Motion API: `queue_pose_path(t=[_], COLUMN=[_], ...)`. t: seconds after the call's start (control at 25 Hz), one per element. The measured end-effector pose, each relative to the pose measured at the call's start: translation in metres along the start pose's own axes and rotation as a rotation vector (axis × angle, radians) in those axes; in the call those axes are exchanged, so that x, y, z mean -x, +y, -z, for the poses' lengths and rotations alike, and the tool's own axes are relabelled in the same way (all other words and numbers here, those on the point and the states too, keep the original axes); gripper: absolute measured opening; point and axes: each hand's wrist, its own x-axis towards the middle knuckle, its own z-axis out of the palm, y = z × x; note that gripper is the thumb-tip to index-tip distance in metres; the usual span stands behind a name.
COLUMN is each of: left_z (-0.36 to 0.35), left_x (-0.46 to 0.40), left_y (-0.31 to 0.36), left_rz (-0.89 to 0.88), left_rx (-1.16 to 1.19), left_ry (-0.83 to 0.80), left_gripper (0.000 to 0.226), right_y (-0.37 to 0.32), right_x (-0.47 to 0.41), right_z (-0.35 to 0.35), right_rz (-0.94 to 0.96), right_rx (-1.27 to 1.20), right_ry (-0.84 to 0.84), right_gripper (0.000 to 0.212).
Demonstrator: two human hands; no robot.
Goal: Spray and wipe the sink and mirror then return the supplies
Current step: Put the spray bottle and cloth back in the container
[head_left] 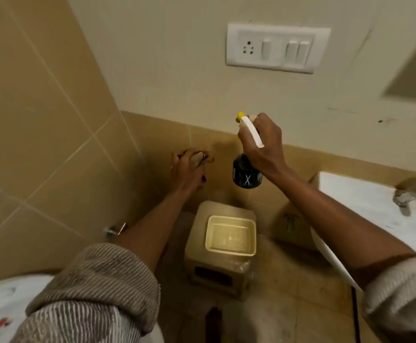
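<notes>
A: Where's the spray bottle [247, 173]?
B: Held up in the right hand [263, 142], fingers wrapped round its white trigger head, left of the sink [365, 201]
A: And the left hand [189, 169]?
B: Closed on a bunched brown cloth [198, 157] by the tiled wall

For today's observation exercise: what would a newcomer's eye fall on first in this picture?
Probably the black spray bottle with a white-and-yellow trigger head, held up mid-frame by the right hand. Beside it, the left hand clutches a bunched cloth near the tiled wall. Below them stands a beige bin, and the white sink sits at the right.
</notes>
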Motion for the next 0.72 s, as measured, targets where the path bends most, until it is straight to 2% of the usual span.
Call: queue_pose_path(t=[0.16, 0.32, 0.44, 0.52, 0.72], left_z=[-0.013, -0.042, -0.079, -0.108, -0.168], left_x=[0.022, 0.040, 0.042, 0.040, 0.042], left_y=[-0.079, -0.113, -0.140, -0.160, -0.203], left_rz=[0.291, 0.526, 0.640, 0.684, 0.561], left_rx=[0.201, 0.409, 0.429, 0.410, 0.257], left_ry=[-0.061, -0.023, -0.073, -0.121, -0.210], left_gripper=[0.044, 0.042, 0.047, 0.051, 0.049], right_y=[0.046, 0.091, 0.129, 0.156, 0.225], right_x=[0.044, 0.089, 0.125, 0.146, 0.185], right_z=[-0.059, -0.099, -0.115, -0.119, -0.122], right_rz=[-0.122, -0.292, -0.393, -0.462, -0.648], right_rx=[0.025, 0.133, 0.201, 0.241, 0.367], right_ry=[-0.064, -0.065, -0.054, -0.035, 0.038], right_gripper=[0.036, 0.029, 0.030, 0.028, 0.032])
